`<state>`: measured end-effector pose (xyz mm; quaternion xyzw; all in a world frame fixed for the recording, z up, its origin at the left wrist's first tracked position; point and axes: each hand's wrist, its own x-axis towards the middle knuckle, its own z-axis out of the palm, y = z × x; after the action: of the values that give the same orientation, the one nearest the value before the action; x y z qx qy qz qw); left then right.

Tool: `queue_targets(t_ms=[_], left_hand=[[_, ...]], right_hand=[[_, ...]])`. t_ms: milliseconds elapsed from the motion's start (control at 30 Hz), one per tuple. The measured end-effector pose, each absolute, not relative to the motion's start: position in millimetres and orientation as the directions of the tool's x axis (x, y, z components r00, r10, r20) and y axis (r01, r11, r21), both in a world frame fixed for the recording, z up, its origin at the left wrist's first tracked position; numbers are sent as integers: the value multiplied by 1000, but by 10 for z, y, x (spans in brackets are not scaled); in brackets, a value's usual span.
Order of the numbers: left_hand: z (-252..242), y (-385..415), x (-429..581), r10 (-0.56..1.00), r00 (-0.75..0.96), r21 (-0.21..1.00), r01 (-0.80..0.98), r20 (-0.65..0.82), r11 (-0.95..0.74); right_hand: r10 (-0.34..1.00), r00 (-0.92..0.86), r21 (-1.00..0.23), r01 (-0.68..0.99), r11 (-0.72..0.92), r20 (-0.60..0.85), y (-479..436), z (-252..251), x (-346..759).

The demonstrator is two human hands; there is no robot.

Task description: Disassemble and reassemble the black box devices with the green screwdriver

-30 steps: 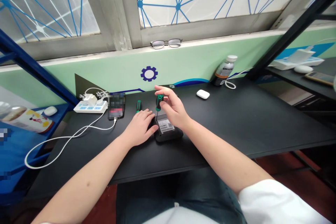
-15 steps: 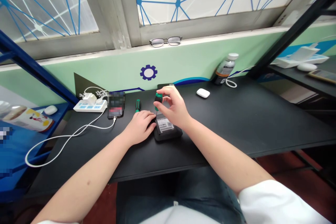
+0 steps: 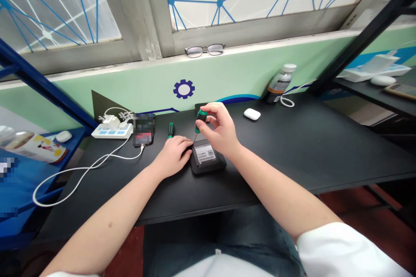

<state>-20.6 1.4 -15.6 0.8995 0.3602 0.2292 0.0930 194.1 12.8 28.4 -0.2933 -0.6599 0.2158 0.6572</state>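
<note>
A green-and-black screwdriver point(image 3: 200, 120) is pinched by its handle between the thumb and fingers of my right hand point(image 3: 221, 132). Its thin shaft slants down to the upper left corner of a flat black device point(image 3: 208, 168), which lies label side up on the desk. A white printed label point(image 3: 204, 154) covers much of its top. My left hand point(image 3: 173, 155) grips the device's left edge, its fingertips close to the screwdriver tip. Just beyond that hand lies a second green-and-black screwdriver point(image 3: 171, 130), partly hidden by the fingers.
On the black desk point(image 3: 279, 151) are a phone point(image 3: 143, 130) on a white cable, a power strip point(image 3: 112, 130), a white earbud case point(image 3: 252, 114) and a bottle point(image 3: 278, 83). Behind my right hand, a dark flat object point(image 3: 202, 106) shows partly. Glasses point(image 3: 205, 50) rest on the sill.
The screwdriver handle has tipped to the right and my right hand has shifted slightly right with it. The tip stays near the device's corner, and my left hand has barely moved.
</note>
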Motion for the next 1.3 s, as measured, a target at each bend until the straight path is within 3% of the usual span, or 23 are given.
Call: queue_targets(t_ms=[200, 467, 633, 767, 967, 1133, 1300], left_hand=[[-193, 40, -158, 726, 552, 371, 626, 411, -686], [-167, 171, -193, 816, 414, 225, 820, 402, -527], [-177, 200, -264, 841, 352, 215, 859, 410, -464], [-128, 134, -307, 825, 411, 245, 817, 388, -522], [10, -74, -273, 665, 718, 354, 578, 206, -735], [1, -214, -141, 705, 705, 353, 642, 76, -680], [-43, -225, -77, 722, 687, 343, 661, 83, -668]], right_hand=[[648, 106, -656, 61, 752, 754, 119, 292, 1909], [648, 199, -669, 61, 741, 735, 116, 320, 1920], [631, 202, -660, 143, 738, 749, 112, 326, 1962], [609, 193, -638, 198, 744, 770, 102, 311, 1976], [619, 135, -634, 158, 757, 773, 18, 296, 1924], [580, 47, -580, 143, 802, 813, -77, 280, 1877], [532, 0, -521, 201, 830, 847, -81, 245, 1872]])
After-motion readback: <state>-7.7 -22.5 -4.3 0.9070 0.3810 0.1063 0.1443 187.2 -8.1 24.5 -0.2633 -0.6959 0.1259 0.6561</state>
